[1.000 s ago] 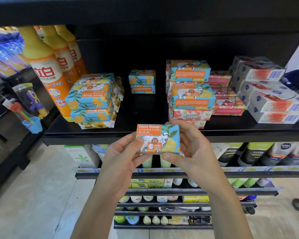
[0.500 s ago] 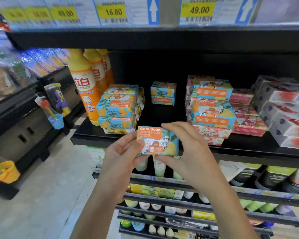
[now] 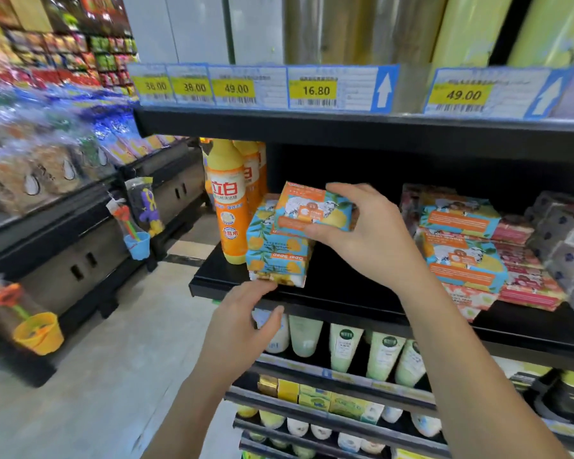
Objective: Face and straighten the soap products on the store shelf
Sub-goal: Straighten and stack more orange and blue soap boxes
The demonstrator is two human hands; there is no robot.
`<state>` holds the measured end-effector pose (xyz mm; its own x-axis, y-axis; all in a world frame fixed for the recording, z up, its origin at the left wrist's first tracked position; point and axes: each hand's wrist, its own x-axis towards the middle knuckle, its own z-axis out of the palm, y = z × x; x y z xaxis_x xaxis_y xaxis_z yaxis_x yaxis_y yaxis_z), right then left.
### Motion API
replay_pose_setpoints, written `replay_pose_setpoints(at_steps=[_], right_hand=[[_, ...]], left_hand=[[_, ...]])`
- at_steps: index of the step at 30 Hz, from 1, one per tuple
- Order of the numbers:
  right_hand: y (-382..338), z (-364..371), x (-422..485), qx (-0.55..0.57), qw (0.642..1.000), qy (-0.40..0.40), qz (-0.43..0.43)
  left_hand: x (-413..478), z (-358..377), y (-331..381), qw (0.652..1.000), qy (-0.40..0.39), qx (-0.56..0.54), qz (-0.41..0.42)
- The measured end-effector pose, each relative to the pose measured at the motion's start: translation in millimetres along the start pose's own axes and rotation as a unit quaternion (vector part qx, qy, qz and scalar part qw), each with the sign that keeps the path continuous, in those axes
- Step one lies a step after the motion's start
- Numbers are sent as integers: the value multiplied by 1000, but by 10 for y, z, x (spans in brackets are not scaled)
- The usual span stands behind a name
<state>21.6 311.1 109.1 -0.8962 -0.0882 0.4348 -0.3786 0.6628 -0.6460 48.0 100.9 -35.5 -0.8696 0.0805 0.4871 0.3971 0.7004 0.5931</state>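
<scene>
Store aisle with black metal shelving: on the middle shelf (image 3: 332, 289), a person's right hand (image 3: 375, 240) grips a blue-and-orange goat soap box (image 3: 312, 210), fingers curled over its top right corner and thumb pressed along its lower edge. The box faces outward, slightly tilted, at the top of the left soap stack (image 3: 275, 256), a pile of matching blue boxes with lemon print near the shelf's left end. Whether the held box already rests on the pile cannot be told.

The left hand (image 3: 242, 323) holds nothing. Its fingers are loosely bent, with the fingertips at the shelf's front lip just below the bottom box of that stack and the thumb out to the right.

Orange detergent bottles (image 3: 229, 207) stand upright just beside the stack on its left, lined up one behind another toward the back of the shelf. Well apart on the right, past a bare stretch of shelf, a second pile of goat soap boxes (image 3: 461, 246) sits unevenly, with pink soap packs (image 3: 524, 283) touching it on the right and grey-white cartons (image 3: 564, 240) at the frame's edge.

Yellow price tags (image 3: 315, 89) reading 38.00, 49.00 and 16.80 line the rail of the shelf above. Pale green tubes (image 3: 342, 346) stand cap-down on the shelf below. Across the tiled floor, a blue toy bucket (image 3: 136, 245) and a yellow toy bucket (image 3: 39, 332) hang from a neighbouring dark display, whose goods are blurred.
</scene>
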Motion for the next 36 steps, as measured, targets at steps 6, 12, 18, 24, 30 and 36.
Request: replay_pose_setpoints(at_steps=[6,12,18,24,30,36], right_hand=[[49,195,643,-23,998,-33,41],[94,334,919,-33,993,-81,77],[184,405,940,-1,993,-90,81],[448,491,803,105,989,-15,98],[926,600,775,156,962,164,153],[1258,666,895,78,954,211,199]], left_hand=[[18,223,-165,996,19,47,74],[34,340,-270,992,46,75,87],[30,385,-288,995,55,36,77],[32,396,-300,997,54,3,61],[34,410,-309,997,55,0,59],[44,413,-318,998,46,0,52]])
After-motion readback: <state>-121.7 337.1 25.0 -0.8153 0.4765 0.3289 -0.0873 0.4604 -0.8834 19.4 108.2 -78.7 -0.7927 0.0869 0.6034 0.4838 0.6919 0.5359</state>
